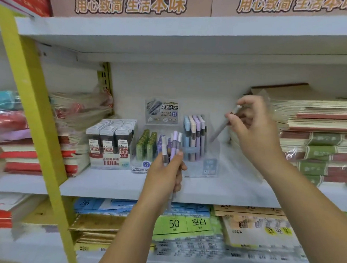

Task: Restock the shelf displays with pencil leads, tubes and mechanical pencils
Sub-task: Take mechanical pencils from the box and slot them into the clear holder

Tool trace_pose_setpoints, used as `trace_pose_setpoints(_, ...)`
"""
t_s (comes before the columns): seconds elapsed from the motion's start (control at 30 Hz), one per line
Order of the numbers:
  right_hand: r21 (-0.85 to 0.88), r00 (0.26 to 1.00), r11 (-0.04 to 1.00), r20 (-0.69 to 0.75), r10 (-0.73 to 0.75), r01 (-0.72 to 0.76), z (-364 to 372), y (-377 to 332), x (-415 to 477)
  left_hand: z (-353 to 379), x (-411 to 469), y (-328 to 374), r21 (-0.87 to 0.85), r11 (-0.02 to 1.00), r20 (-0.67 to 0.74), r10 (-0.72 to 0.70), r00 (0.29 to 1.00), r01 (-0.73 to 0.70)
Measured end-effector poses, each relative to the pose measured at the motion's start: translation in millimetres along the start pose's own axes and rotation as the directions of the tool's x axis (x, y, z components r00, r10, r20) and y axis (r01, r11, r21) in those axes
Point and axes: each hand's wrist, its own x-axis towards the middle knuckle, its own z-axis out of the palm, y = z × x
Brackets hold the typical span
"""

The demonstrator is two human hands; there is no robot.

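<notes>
- Head view: the left hand (163, 176) is closed around a bunch of pencils (173, 145), purple and white ones. It holds them upright in front of the shelf (107, 185).
- The right hand (253, 128) pinches a single pencil (221, 127) between its fingers (234, 118), near the cap end. The pencil is tilted with the tip down, just beside the right side of the clear pencil stand (195, 144).
- The stand is on the shelf, with blue, cream and purple pencils upright in it.
- Risk: the tip may miss the opening of the stand, because the clear wall is hard to see. The pencil would then slide down outside, onto the shelf.
- Risk: if the pencil is pushed in at this angle, it may press on the upright pencils and tip the light stand.
- Risk: the left hand's bunch may slip, as many smooth pencils are held in one grip. It is also close to the box of tubes (148, 148) and could knock it.
- Writing: the box of leads (111, 143) shows "100" and "HB 0.5".
- The box of tubes shows "0.7 2B" on a blue round mark; its card has Chinese text too blurred to read surely.
- The banner (130, 4) above reads "用心致简 生活本味".
- A green label (185, 223) on the lower shelf reads "50" and "空白".
</notes>
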Motion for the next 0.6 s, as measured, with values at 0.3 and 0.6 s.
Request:
trace_pose_setpoints(0.3, -0.164, 0.983, 0.986, 0.18, 0.033, -0.003, 29, 28, 7, -6, 9, -2, -0.011, 1.0, 0.057, 0.005, 0.998, -0.005)
trace_pose_setpoints(0.6, -0.435, 0.976, 0.9, 0.206, 0.077, 0.021, 45, 41, 16, -9, 4, -2, 0.011, 1.0, 0.09, 0.023, 0.996, -0.024)
